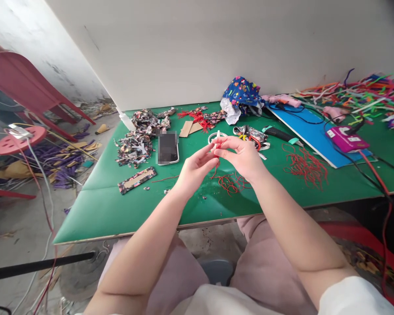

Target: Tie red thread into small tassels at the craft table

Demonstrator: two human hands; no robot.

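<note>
Over the middle of the green table, my left hand (199, 161) and my right hand (242, 156) meet fingertip to fingertip. Both are closed in a pinch on a strand of red thread (217, 167) that dangles below the fingers. A thin white piece (218, 133) sticks up between the fingertips; its kind is not clear, and the fingers partly cover it. Just behind them lies a white ring (210, 138), partly hidden. Loose red threads (229, 184) lie on the table under my right hand, near scissors with orange handles (256, 142).
The green table (95, 210) also holds a phone (168, 148), patterned fabric scraps (136, 146), a fabric-covered strip (137, 180), a utility knife (280, 134), a blue board (302, 131), pink glue guns (284, 100), a purple power box (347, 139) with cables, and colourful pipe cleaners (364, 98).
</note>
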